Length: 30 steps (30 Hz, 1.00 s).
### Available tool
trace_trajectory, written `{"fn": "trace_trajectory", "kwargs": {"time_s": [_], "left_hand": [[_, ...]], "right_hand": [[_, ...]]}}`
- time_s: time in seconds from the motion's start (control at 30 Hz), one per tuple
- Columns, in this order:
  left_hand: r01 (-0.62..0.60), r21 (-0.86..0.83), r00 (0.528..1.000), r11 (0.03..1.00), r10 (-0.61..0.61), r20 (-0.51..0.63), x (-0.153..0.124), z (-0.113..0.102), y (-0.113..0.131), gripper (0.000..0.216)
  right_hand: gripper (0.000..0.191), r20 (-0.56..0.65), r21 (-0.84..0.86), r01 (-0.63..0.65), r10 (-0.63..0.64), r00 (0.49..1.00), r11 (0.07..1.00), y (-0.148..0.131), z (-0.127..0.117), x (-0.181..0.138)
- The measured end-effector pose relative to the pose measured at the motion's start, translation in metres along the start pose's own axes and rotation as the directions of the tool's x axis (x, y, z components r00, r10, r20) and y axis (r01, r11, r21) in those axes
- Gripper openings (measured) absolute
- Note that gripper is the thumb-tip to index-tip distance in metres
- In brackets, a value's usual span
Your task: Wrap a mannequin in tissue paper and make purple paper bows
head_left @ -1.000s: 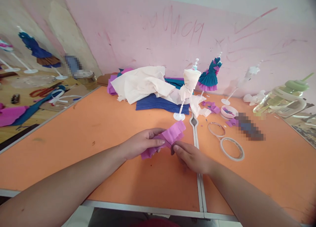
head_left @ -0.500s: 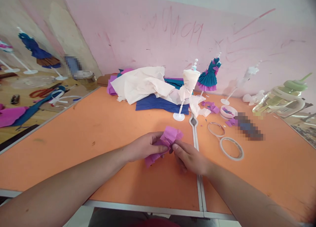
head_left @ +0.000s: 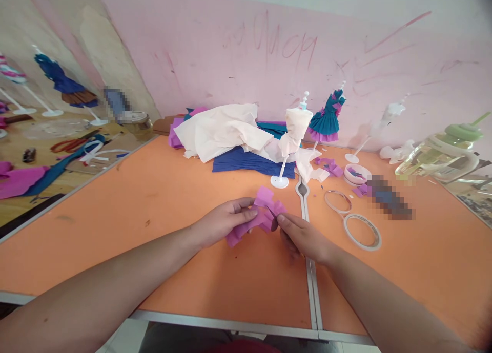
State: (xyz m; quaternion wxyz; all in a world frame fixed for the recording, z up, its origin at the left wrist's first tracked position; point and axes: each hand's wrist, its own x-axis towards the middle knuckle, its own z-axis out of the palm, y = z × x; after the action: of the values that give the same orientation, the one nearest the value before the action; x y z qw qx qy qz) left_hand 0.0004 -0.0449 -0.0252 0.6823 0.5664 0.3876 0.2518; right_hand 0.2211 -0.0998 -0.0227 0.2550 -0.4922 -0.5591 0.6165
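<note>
My left hand [head_left: 226, 220] pinches a folded piece of purple crepe paper [head_left: 265, 194] between thumb and fingers, just above the orange table. My right hand [head_left: 302, 235] is closed on a slim dark pointed tool [head_left: 272, 213], whose tip lies against the paper; too little of it shows to tell its kind. Beyond the hands stands a small white dress form [head_left: 280, 181] wrapped in cream crepe paper. Behind it is another form in a teal and purple paper dress [head_left: 326, 118].
Cream paper [head_left: 219, 130] is heaped over a blue sheet [head_left: 246, 161] at the back. On the right are two tape rolls [head_left: 346, 230], a small pink-white bowl [head_left: 355, 181], purple scraps and a green-lidded bottle [head_left: 442, 148]. Orange-handled scissors [head_left: 67, 145] lie on the left table.
My right hand has drawn slightly back and up, so the dark tool's tip now shows at the paper. The purple paper has been raised and shifted a little.
</note>
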Motion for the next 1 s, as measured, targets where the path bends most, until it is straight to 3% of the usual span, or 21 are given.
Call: {"fn": "trace_trajectory", "kwargs": {"time_s": [0.1,0.2,0.4,0.53,0.67,1.0], "left_hand": [[-0.031,-0.047,0.999,0.998,0.029,-0.034,0.001,-0.003,0.000,0.052],[-0.032,-0.023,0.999,0.999,0.033,0.004,0.000,-0.002,0.003,0.053],[-0.011,0.067,0.998,0.998,0.007,0.060,-0.007,0.002,0.010,0.045],[0.030,0.165,0.993,0.986,-0.048,0.111,-0.008,0.004,0.010,0.041],[0.039,0.235,0.991,0.971,-0.067,0.115,-0.007,0.007,0.004,0.043],[0.009,0.224,0.987,0.974,-0.044,0.155,-0.005,0.008,0.003,0.047]], "right_hand": [[0.044,0.054,0.035,0.042,-0.044,0.998,0.999,0.000,-0.001,-0.001],[0.044,0.046,0.012,0.077,-0.077,0.996,0.997,0.000,0.001,-0.002],[0.048,-0.075,-0.221,0.031,-0.049,0.996,0.975,-0.006,0.000,-0.004],[0.045,-0.061,-0.316,0.051,-0.074,0.995,0.947,-0.011,0.001,-0.006],[0.043,-0.046,-0.330,0.069,-0.089,0.995,0.942,-0.010,0.003,-0.005],[0.039,-0.036,-0.391,0.106,-0.130,0.991,0.914,-0.005,0.002,0.000]]}}
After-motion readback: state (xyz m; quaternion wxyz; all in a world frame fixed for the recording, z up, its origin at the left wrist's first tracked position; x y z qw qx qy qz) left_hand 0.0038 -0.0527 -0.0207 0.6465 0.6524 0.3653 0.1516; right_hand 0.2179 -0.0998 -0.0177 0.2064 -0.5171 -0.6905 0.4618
